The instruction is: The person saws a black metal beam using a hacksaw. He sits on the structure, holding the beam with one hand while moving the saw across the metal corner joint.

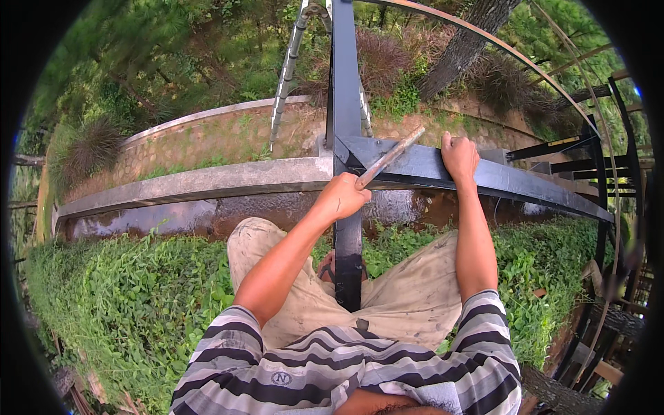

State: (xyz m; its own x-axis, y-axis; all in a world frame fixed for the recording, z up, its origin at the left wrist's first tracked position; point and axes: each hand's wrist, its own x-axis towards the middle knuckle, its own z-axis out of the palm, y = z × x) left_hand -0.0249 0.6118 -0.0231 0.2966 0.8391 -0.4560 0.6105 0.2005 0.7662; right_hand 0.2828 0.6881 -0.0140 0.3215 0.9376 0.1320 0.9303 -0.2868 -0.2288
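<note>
My left hand [344,196] is closed round one end of a worn, brownish-grey rod [393,156], which slants up and to the right over the black beam. Whether the rod is wood or rusty metal I cannot tell. The black crossbeam [526,182] runs off to the right from a joint with a long black beam [347,90]. That long beam passes under my left hand and down between my legs. On the crossbeam's top edge my right hand [460,159] is closed, its fingers curled over the far side and partly hidden.
A concrete ledge [207,181] stretches left from the joint, with wet, muddy ground [263,211] below it. Beyond stands a bamboo ladder [285,83]. Green plants [152,290] cover the ground on the near side. Dark frame posts [600,173] rise at the right.
</note>
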